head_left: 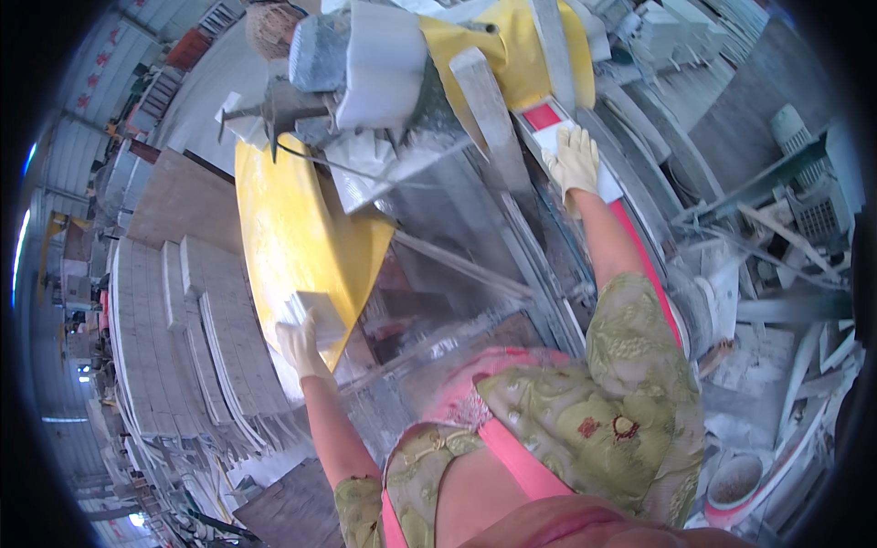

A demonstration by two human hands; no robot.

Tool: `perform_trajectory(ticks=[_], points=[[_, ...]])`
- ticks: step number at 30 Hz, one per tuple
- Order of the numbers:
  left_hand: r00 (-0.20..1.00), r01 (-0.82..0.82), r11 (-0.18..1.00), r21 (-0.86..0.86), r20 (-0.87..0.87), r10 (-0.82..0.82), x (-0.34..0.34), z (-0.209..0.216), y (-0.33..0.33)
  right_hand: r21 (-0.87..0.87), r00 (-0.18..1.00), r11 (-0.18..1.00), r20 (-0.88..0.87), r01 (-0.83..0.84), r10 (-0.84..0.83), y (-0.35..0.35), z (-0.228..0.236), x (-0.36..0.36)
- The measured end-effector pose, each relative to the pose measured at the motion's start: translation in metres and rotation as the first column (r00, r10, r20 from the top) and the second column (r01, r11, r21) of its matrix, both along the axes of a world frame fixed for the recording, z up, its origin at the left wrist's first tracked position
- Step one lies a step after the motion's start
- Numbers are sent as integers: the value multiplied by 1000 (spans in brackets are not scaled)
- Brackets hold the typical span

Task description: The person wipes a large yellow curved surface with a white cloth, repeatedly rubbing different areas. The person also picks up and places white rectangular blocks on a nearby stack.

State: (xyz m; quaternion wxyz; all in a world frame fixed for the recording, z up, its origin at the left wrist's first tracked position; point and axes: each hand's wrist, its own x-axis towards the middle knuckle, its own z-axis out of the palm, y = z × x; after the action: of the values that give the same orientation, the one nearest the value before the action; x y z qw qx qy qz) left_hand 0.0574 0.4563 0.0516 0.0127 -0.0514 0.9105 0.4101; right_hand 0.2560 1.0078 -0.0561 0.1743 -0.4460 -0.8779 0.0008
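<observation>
My left hand (300, 344), in a pale glove, grips the near side of a small stack of pale grey rectangular slabs (320, 310). The stack rests over the lower part of a wet, glossy yellow sheet (292, 228). To the right, my right hand (575, 160), also gloved, lies with fingers stretched out on a flat white piece (608, 187). That piece sits on a long narrow rail with a pink-red strip (644, 242). A red patch (541, 116) shows just beyond it. My palm hides part of the white piece.
Long grey slabs (242, 356) are stacked at the left. A dusty machine with a white cover (379, 68) stands ahead, beside another yellow sheet (512, 55). Plastic crates (818, 215) and scrap strips lie at the right, with a round bucket (734, 482) at lower right.
</observation>
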Motion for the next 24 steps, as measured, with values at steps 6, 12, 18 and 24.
perform_trajectory(ticks=[6,12,18,24], points=[[1000,20,997,76,14,-21,11,5,0,27,986,986,19,-167,166,-18,-18,77],[999,9,996,-88,-31,-11,6,9,8,-258,877,848,6,-463,480,-44,44,178],[998,18,1000,16,-68,-17,15,9,7,185,880,918,400,-350,255,-92,31,173],[1000,-9,995,-97,-15,8,12,17,11,101,927,973,338,-207,163,-74,17,162]])
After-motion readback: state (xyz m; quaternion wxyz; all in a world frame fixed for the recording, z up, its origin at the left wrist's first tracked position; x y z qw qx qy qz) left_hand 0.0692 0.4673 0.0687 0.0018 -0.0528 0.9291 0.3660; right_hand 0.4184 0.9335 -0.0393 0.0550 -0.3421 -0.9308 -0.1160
